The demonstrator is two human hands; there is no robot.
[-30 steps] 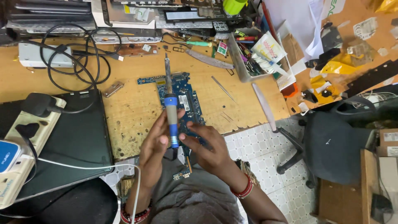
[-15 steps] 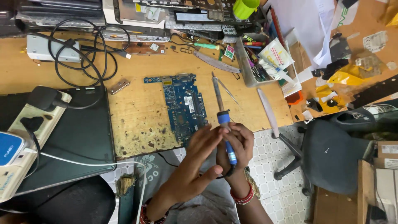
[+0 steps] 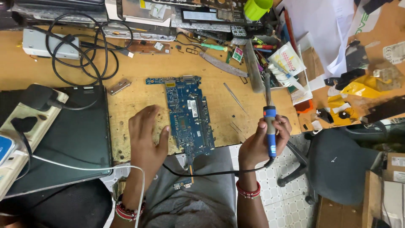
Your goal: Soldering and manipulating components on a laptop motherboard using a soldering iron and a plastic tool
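A person is sitting at a cluttered wooden bench, seen from above. A blue circuit board is lying flat near the bench's front edge. The left hand is resting palm down just left of the board, fingers spread open and holding nothing. The right hand is hovering to the right of the board, past the bench edge, fingers closed around a blue-handled soldering iron pointing tip-up. Its black cord is trailing below the board.
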